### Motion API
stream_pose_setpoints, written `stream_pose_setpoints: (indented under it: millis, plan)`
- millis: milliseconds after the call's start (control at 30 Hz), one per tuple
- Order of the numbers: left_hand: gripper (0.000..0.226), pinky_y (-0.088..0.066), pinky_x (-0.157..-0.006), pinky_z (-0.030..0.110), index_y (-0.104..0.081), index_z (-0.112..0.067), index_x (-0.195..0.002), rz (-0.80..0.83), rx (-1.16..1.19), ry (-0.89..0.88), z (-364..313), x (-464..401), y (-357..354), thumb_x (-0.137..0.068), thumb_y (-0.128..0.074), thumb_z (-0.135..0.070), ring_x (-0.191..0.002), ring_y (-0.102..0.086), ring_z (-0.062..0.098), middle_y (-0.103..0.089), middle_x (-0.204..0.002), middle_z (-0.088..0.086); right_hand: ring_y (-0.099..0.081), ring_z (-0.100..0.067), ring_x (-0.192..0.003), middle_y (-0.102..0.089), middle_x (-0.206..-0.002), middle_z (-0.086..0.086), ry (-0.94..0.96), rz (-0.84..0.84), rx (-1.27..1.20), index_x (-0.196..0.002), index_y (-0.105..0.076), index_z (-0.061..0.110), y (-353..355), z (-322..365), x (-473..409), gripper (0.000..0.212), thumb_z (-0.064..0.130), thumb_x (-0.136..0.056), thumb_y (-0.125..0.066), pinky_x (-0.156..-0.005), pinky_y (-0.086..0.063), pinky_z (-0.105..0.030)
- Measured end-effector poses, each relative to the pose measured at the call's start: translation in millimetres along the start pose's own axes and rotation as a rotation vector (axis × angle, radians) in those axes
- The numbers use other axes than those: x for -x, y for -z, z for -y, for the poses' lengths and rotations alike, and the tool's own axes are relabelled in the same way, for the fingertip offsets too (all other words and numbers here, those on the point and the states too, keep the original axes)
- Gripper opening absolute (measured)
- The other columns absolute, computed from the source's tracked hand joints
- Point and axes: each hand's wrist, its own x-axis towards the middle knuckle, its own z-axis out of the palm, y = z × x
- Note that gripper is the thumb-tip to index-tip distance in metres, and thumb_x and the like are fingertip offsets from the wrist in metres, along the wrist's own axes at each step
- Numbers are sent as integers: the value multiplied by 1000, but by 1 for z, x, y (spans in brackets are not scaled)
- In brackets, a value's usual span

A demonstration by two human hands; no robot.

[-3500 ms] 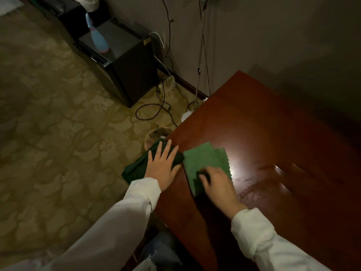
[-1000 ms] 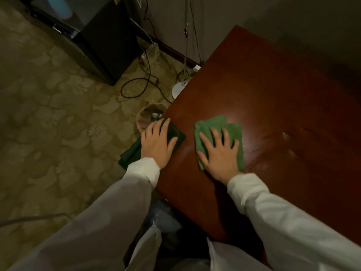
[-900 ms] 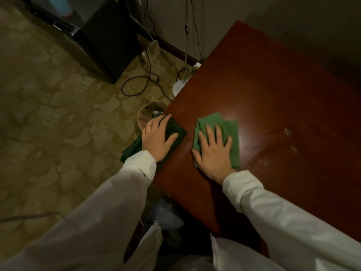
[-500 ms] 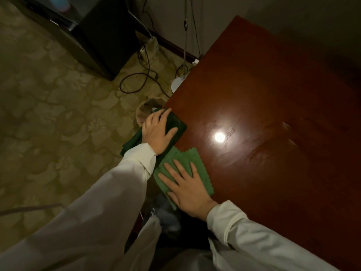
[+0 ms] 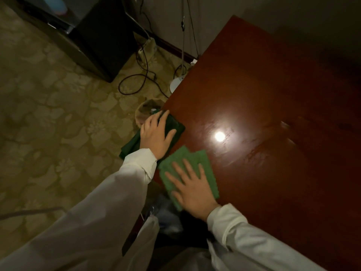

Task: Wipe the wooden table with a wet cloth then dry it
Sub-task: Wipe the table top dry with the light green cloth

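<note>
The glossy reddish wooden table (image 5: 263,98) fills the right of the head view, with a lamp glare near its middle. My right hand (image 5: 192,187) presses flat, fingers spread, on a light green cloth (image 5: 207,169) near the table's front left corner. My left hand (image 5: 157,133) rests flat on a dark green cloth (image 5: 175,125) that hangs over the table's left edge. Both sleeves are white.
A small basket (image 5: 145,109) stands on the patterned carpet just beyond the left edge. Cables (image 5: 134,83), a power strip (image 5: 147,46) and a white lamp base (image 5: 175,84) lie by the wall. A black cabinet (image 5: 101,34) stands at upper left.
My right hand has slid the light green cloth from the table's middle left back toward the front left corner. My left hand stays on the dark cloth.
</note>
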Motion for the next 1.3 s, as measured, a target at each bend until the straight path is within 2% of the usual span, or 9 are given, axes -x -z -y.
stream_pose_setpoints:
  millis: [67, 233, 433, 533, 633, 833, 933, 1167, 1300]
  plan:
    - [62, -24, -105, 45, -25, -17, -144, -22, -58, 1, -3, 3, -1, -91, -27, -49, -133, -27, 30, -34, -145, 11, -30, -34, -134, -42, -145, -5, -226, -10, -9, -138, -43, 31, 13, -44, -13, 57, 49, -84, -34, -100, -32, -63]
    - [68, -27, -103, 48, -28, -13, -143, -3, -96, 14, -6, 3, 0, -87, -18, -51, -129, -33, 34, -39, -140, 17, 1, -31, -145, -4, -159, -4, -601, 34, -80, -149, -13, 34, 45, -144, -49, 59, 55, -94, -18, -110, 1, -58]
    - [58, -24, -107, 48, -38, -11, -135, -75, -30, 63, -17, 4, 0, -86, -34, -41, -130, -32, 32, -39, -140, 15, -28, -38, -135, -37, -148, -12, -388, 23, -23, -141, -36, 26, 19, -68, 8, 60, 49, -86, -31, -100, -27, -65]
    - [49, -13, -113, 47, -44, -8, -129, -111, -4, 88, -34, -1, 2, -82, -49, -22, -136, -22, 29, -29, -146, 14, -25, -34, -136, -39, -147, -7, -240, 94, -34, -141, -33, 30, 14, -54, 54, 59, 51, -85, -35, -102, -24, -62]
    - [47, 1, -113, 42, -47, -12, -128, -72, -79, -19, -50, -8, 4, -81, -52, -11, -141, -9, 23, -19, -152, 9, -26, -34, -137, -39, -147, -9, -469, 73, -43, -141, -34, 31, 21, -105, 51, 61, 53, -84, -33, -99, -27, -66]
    - [44, 1, -113, 41, -44, -20, -133, 67, -176, -252, -72, -26, 1, -89, -44, -21, -141, -9, 19, -24, -152, 3, 9, -32, -144, 5, -159, -4, -916, 26, -130, -151, -9, 30, 52, -198, -19, 59, 49, -98, -25, -110, 2, -61]
    - [49, -4, -113, 38, -35, -19, -139, 133, -172, -300, -81, -36, -3, -91, -42, -23, -141, -10, 20, -22, -152, 4, 5, -34, -144, 2, -159, -7, -881, 8, -119, -151, -10, 28, 48, -173, -36, 60, 48, -97, -28, -109, 2, -61]
    - [58, -13, -112, 40, -23, -16, -144, 203, -248, -361, -90, -69, -11, -91, -43, -26, -140, -12, 23, -19, -153, 6, -23, -33, -137, -35, -149, -7, -330, 70, -60, -142, -33, 31, 24, -103, 27, 60, 53, -86, -35, -104, -21, -61]
    - [57, -13, -112, 40, -22, -15, -145, 215, -284, -415, -89, -83, -8, -94, -41, -30, -140, -11, 23, -18, -153, 6, -19, -33, -141, -27, -153, -8, -700, 4, -71, -146, -29, 32, 37, -176, 21, 63, 54, -87, -30, -105, -20, -64]
